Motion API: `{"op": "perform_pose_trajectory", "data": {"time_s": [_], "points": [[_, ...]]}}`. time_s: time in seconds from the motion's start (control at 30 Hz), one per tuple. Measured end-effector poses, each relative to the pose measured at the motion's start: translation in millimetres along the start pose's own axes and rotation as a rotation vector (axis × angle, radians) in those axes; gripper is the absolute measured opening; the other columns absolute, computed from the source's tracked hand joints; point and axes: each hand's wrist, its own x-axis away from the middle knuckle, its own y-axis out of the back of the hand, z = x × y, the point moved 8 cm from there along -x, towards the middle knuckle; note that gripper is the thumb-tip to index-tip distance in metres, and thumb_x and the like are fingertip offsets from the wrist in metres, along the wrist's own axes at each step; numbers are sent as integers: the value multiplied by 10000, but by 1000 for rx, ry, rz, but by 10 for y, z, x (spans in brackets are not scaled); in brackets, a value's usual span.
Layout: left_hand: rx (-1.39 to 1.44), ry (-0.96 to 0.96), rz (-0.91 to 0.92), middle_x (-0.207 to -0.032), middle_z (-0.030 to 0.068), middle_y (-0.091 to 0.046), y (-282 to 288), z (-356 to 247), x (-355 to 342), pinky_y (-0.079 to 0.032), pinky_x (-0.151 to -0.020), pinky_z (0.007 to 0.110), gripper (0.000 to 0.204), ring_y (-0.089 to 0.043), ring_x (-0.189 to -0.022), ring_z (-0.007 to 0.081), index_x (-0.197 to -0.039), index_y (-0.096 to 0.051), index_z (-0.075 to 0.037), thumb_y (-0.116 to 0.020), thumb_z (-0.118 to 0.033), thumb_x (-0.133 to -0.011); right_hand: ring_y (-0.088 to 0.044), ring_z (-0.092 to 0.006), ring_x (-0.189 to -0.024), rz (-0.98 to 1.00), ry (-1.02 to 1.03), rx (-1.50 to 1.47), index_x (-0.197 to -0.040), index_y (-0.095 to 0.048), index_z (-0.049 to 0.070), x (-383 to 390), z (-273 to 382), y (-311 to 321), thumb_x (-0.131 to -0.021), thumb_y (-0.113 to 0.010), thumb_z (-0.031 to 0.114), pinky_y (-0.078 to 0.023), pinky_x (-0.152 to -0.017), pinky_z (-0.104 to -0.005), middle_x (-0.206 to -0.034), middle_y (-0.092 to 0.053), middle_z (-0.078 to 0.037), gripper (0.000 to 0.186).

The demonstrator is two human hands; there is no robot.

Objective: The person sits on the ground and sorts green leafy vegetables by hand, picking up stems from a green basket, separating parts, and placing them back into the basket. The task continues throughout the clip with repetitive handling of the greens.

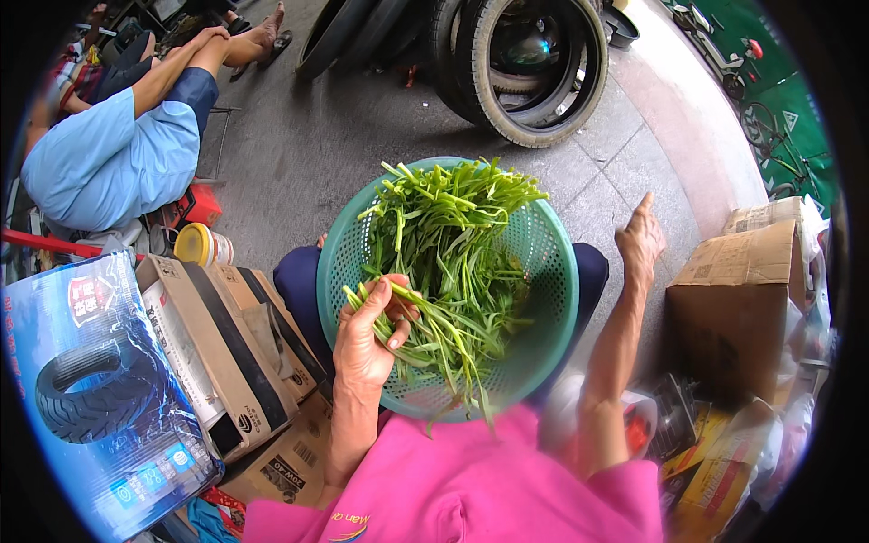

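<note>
My left hand [369, 330] is closed round a bunch of leafy green stalks [425, 335] over the near left part of a green perforated plastic basket [554, 312]. A heap of long-leaved greens with cut stems [453, 195] fills much of the basket, which sits between my dark-trousered knees. My right hand [641, 237] is out to the right of the basket, off it, its index finger stretched forward and the others partly curled, holding nothing that I can see.
Tyres [529, 131] stand on the paving ahead. Another person in light blue [109, 163] sits at upper left, others partly behind. Cardboard boxes [217, 353], a printed blue box [100, 317] and a yellow-lidded tub [195, 246] are at left; cartons [724, 290] and plastic bags at right, bicycles beyond.
</note>
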Motion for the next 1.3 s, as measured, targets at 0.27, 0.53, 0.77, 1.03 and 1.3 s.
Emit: {"op": "perform_pose_trajectory", "data": {"time_s": [0.27,0.53,0.77,1.03,1.3], "points": [[-81,-24,-103,-882,103,-688,94,1,-9,-371,-450,208,323,-640,-741,150,-1108,-655,-5,-650,-299,-972,-526,-58,-569,260,177,-1474,-922,-747,-22,1034,728,1012,-924,-706,176,-397,-496,-211,-654,-637,-3,202],[-219,-93,-118,-892,119,-705,-26,-95,63,-354,-451,207,316,-637,-713,145,-1063,-675,2,-657,-297,-965,-660,-236,-564,422,621,-1219,-918,-734,0,2043,1679,1249,-817,-685,135,-518,-541,-356,-734,-683,-167,176],[-255,-167,-95,-918,135,-711,-59,-125,153,-359,-467,200,310,-621,-709,133,-1028,-680,11,-643,-292,-975,-592,-225,-492,737,426,-1384,-805,-697,-10,2222,1791,1099,-758,-646,90,-470,-501,-351,-620,-611,-161,122],[237,-255,1,-871,33,-635,96,-111,210,-484,-598,224,217,-598,-772,107,-963,-657,-85,-656,-301,-967,-497,-21,-530,759,-200,-1838,-764,-724,-8,1916,1515,520,-829,-623,42,-380,-470,-206,-604,-597,27,130],[623,28,211,-1257,162,-637,157,-135,-51,-470,-1051,522,267,-595,-1202,313,-1180,-634,-29,-521,-217,-1027,-608,-61,-556,904,26,-1835,-899,-724,-18,1863,1693,927,-902,-622,73,-434,-498,-183,-671,-678,-36,137]]}}
